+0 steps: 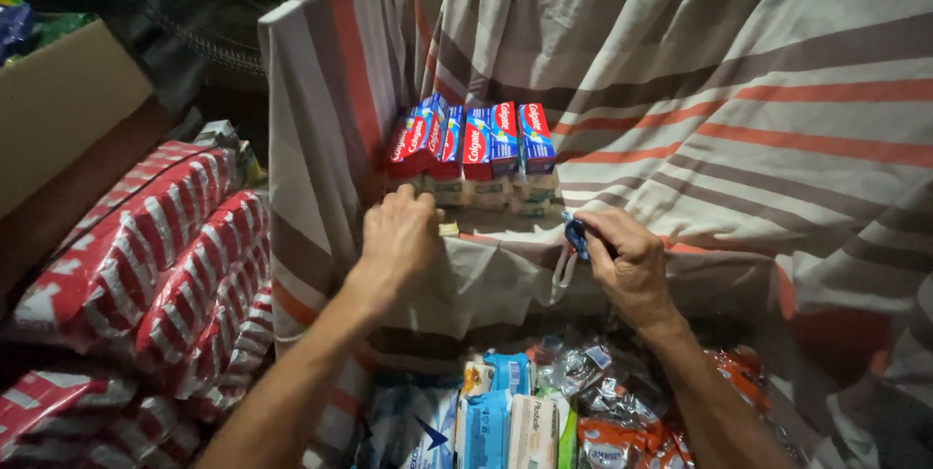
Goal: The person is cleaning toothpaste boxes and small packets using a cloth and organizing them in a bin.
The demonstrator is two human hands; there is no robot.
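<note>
Left hand (397, 236) touching toothpaste boxes (473, 141), perhaps

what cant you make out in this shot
Head view:
- left hand fingers: curled behind the hand, so any grasp is hidden.
- small blue item in the right hand: mostly covered by fingers, kind unclear.
- pale boxes under the toothpaste boxes: dim, contents unreadable.
</note>
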